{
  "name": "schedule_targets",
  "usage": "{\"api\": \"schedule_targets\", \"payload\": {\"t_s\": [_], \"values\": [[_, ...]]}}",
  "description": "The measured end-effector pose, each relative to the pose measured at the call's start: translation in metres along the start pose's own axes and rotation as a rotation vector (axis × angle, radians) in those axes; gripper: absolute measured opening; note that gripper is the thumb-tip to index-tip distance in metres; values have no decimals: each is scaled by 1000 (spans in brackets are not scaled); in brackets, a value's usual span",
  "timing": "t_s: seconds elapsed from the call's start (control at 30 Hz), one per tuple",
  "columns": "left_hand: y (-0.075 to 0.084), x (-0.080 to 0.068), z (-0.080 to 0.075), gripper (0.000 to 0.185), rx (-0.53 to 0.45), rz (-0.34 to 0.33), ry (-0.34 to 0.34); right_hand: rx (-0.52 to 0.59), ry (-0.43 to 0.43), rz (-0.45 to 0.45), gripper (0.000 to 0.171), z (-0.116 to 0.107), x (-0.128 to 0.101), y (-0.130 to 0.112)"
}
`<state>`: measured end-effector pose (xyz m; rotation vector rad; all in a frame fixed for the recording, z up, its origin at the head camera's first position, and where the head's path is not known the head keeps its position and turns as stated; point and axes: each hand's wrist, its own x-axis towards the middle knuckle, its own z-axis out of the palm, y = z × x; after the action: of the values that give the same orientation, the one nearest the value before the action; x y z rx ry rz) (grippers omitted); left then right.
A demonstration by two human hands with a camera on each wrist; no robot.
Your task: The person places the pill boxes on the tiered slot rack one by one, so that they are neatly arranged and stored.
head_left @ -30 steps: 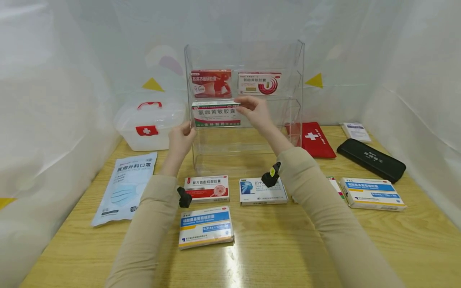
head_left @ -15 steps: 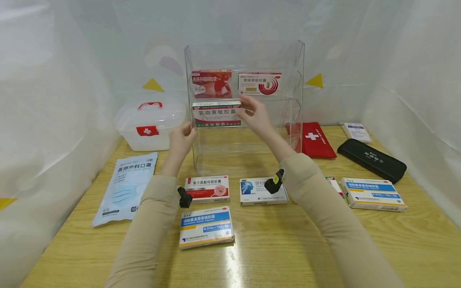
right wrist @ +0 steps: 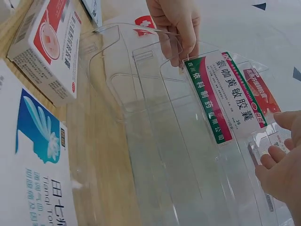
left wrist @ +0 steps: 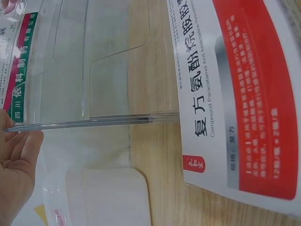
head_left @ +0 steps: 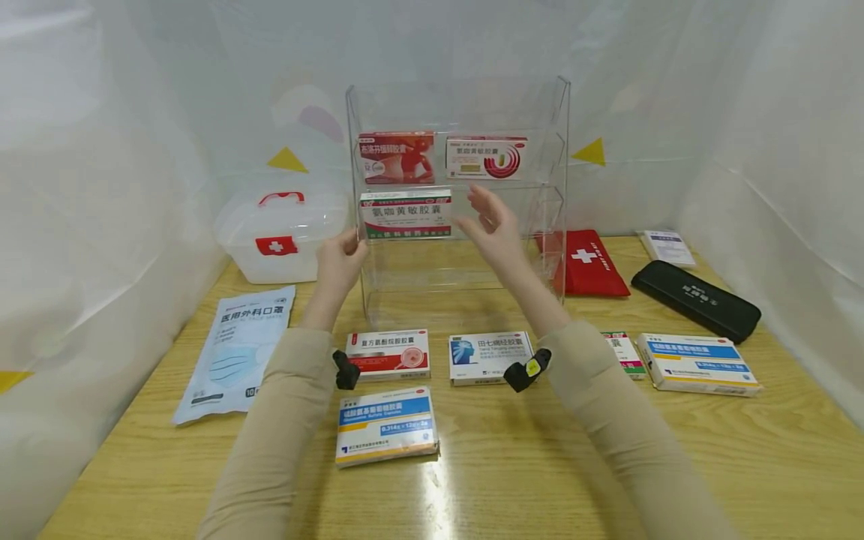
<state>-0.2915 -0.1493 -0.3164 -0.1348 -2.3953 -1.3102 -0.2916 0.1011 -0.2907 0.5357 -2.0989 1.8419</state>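
A clear acrylic rack (head_left: 540,150) stands at the back of the wooden table. My left hand (head_left: 340,259) grips its left wall, seen from across in the right wrist view (right wrist: 176,23). A green-and-white medicine box (head_left: 405,214) stands on the left of the middle shelf. My right hand (head_left: 489,221) hovers open just right of that box, fingers spread and touching nothing. In the right wrist view the same box (right wrist: 225,96) is a little way from the right hand's fingertips (right wrist: 282,120). A red box (head_left: 396,157) and a white-and-red box (head_left: 486,156) stand on the top shelf.
In front of the rack lie a red-and-white box (head_left: 388,354), a blue-head box (head_left: 491,358) and a blue-and-yellow box (head_left: 385,424). A mask packet (head_left: 236,349) and first-aid case (head_left: 280,232) are left. A red pouch (head_left: 587,261), black case (head_left: 695,298) and another box (head_left: 698,362) are right.
My right hand has let go of the green-and-white box and drawn back to the right, opening. The box stays on the middle shelf. The left hand has not moved.
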Motion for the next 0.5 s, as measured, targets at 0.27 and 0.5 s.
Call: {"api": "schedule_targets", "payload": {"t_s": [0.27,0.5], "values": [[-1,0,1,35,1,4,-4,-16,-12,36,59,-6,-30,3],[-1,0,1,33,0,-4,5,-6,-43,70,63,-8,-52,2]]}}
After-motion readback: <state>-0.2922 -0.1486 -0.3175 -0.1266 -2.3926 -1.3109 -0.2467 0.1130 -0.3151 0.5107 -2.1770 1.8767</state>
